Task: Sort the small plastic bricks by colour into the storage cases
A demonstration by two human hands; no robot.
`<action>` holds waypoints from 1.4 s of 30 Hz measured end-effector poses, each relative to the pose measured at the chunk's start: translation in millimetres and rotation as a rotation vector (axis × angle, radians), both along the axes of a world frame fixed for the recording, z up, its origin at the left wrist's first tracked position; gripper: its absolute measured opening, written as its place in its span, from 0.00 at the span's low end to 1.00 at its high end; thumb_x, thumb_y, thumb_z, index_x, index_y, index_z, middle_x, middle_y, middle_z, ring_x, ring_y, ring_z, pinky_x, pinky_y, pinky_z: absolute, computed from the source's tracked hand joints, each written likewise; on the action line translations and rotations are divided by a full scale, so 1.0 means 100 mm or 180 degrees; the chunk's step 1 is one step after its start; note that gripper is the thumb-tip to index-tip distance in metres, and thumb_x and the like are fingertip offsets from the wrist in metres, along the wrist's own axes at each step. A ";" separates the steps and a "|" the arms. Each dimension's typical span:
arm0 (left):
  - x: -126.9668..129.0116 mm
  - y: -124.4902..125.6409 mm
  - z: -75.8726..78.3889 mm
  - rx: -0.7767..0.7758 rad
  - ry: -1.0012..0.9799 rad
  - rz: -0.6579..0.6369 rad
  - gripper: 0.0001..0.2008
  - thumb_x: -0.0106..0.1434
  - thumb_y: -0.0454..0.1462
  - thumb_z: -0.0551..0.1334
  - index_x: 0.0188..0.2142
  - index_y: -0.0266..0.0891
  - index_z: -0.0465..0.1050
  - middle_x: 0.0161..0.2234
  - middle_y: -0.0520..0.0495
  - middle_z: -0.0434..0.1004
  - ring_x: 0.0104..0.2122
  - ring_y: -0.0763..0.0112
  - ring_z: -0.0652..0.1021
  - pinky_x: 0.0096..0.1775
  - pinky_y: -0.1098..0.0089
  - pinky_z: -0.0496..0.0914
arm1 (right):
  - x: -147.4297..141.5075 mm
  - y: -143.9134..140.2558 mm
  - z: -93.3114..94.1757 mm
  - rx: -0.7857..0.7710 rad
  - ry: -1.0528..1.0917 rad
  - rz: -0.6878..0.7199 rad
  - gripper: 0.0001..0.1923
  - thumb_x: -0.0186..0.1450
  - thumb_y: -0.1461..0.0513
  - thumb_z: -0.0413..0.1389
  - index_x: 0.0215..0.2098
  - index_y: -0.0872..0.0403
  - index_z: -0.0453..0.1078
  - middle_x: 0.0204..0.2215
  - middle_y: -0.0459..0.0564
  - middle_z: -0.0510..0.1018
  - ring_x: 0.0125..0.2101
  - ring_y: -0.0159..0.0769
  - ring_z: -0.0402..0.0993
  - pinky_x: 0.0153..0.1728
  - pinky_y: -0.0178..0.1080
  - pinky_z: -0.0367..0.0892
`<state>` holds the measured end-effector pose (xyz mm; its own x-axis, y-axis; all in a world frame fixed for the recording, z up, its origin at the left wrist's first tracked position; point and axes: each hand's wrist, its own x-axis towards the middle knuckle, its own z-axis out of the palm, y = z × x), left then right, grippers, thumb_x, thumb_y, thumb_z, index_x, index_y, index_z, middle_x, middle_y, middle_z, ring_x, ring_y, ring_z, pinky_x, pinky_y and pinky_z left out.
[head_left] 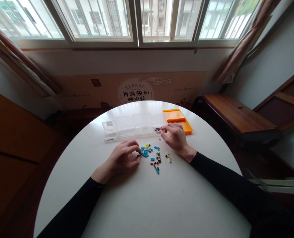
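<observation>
**A:** Head view: report edges and free room.

**B:** I sit at the round white table (147,198). Its near half is bare between my two black sleeves; its curved rim falls away to dark floor on both sides. My left hand (123,158) rests on the tabletop, fingers curled, tips pinching at the left edge of the scattered pile of small blue, yellow and brown plastic bricks (153,156). Whether a brick is actually gripped, I cannot tell. My right hand (175,137) lies farther out, fingertips closed at the right end compartment of the clear plastic divided organiser box (133,127), touching small dark pieces there.

**A:** Surrounding items and obstructions?

**B:** The flat orange plastic tray (178,119) sits just beside the organiser, behind my right hand. The bricks lie between my hands, near the table's middle. A brown wooden bench (233,115) stands off the table's right side, below the window (137,19).

**A:** Limits of visibility?

**B:** The bricks are too small to tell shapes. My right fingertips hide what they hold. Both arms are cut off at the lower frame edge.
</observation>
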<state>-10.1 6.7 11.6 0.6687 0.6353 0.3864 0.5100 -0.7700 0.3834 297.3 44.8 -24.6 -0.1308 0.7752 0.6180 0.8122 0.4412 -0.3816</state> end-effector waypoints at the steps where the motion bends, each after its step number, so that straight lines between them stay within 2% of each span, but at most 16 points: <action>1: 0.00 0.00 0.01 -0.0014 0.0010 -0.0024 0.08 0.62 0.34 0.68 0.42 0.45 0.80 0.43 0.48 0.81 0.39 0.64 0.80 0.46 0.64 0.72 | 0.00 -0.01 0.01 0.0017 0.0023 0.0034 0.07 0.75 0.58 0.62 0.41 0.50 0.81 0.36 0.50 0.83 0.42 0.46 0.75 0.51 0.49 0.63; 4: -0.02 -0.01 0.04 -0.0098 0.0054 -0.0043 0.11 0.59 0.34 0.67 0.43 0.44 0.78 0.42 0.48 0.80 0.37 0.65 0.78 0.44 0.65 0.72 | -0.01 -0.03 0.02 0.0070 0.0096 0.0147 0.07 0.75 0.59 0.61 0.40 0.49 0.80 0.37 0.50 0.83 0.42 0.46 0.75 0.51 0.49 0.64; 11: -0.03 -0.01 0.06 -0.0134 0.0283 0.0007 0.05 0.60 0.34 0.67 0.36 0.43 0.75 0.37 0.49 0.79 0.34 0.66 0.75 0.40 0.67 0.68 | -0.01 -0.06 0.05 0.0062 0.0153 0.0302 0.07 0.73 0.61 0.60 0.39 0.49 0.80 0.34 0.49 0.81 0.41 0.45 0.75 0.50 0.48 0.64; 23: -0.11 0.05 0.01 0.0074 0.0289 0.0039 0.04 0.61 0.33 0.67 0.35 0.44 0.79 0.36 0.49 0.81 0.34 0.67 0.77 0.39 0.68 0.69 | -0.02 -0.08 0.06 -0.0014 0.0121 0.0321 0.07 0.74 0.61 0.58 0.38 0.49 0.78 0.34 0.48 0.81 0.40 0.43 0.75 0.50 0.46 0.64; 29: -0.13 0.09 -0.06 0.0295 0.0261 0.0117 0.05 0.68 0.34 0.65 0.36 0.43 0.81 0.37 0.48 0.83 0.33 0.67 0.77 0.39 0.68 0.69 | -0.02 -0.07 0.07 0.0035 0.0189 0.0400 0.08 0.74 0.61 0.58 0.38 0.49 0.78 0.34 0.48 0.82 0.40 0.43 0.75 0.50 0.47 0.64; 32: -0.09 0.08 -0.06 0.0092 -0.0055 0.0262 0.08 0.72 0.36 0.64 0.36 0.42 0.81 0.35 0.48 0.81 0.30 0.71 0.74 0.37 0.69 0.68 | -0.03 -0.09 0.08 0.0030 0.0201 0.0555 0.07 0.74 0.62 0.58 0.39 0.49 0.79 0.35 0.48 0.81 0.40 0.43 0.75 0.52 0.47 0.65; 35: 0.00 0.06 -0.03 -0.0396 -0.0627 0.0412 0.11 0.76 0.40 0.64 0.38 0.40 0.82 0.36 0.47 0.80 0.30 0.72 0.74 0.36 0.70 0.69 | -0.08 -0.14 0.12 0.0011 0.0171 0.0939 0.06 0.75 0.61 0.58 0.42 0.48 0.79 0.36 0.48 0.82 0.42 0.43 0.76 0.54 0.47 0.67; 39: 0.11 0.03 -0.01 -0.0913 -0.1202 0.0649 0.14 0.76 0.46 0.66 0.40 0.40 0.84 0.36 0.46 0.82 0.33 0.70 0.76 0.34 0.70 0.69 | -0.19 -0.20 0.16 -0.0039 -0.0025 0.1518 0.07 0.76 0.56 0.60 0.44 0.46 0.80 0.39 0.48 0.84 0.45 0.44 0.77 0.56 0.48 0.68; 42: 0.17 0.02 -0.03 -0.1102 -0.1407 0.0782 0.15 0.75 0.48 0.67 0.39 0.40 0.84 0.35 0.47 0.82 0.34 0.68 0.77 0.37 0.69 0.71 | -0.26 -0.20 0.16 -0.0017 -0.0193 0.1721 0.07 0.75 0.53 0.63 0.45 0.45 0.80 0.40 0.47 0.85 0.43 0.43 0.78 0.56 0.48 0.69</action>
<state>7.0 8.3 8.5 0.3102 0.8888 0.3374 0.3924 -0.4430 0.8061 271.1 24.4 -8.7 -0.5469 0.5907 0.5933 0.4906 0.8004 -0.3445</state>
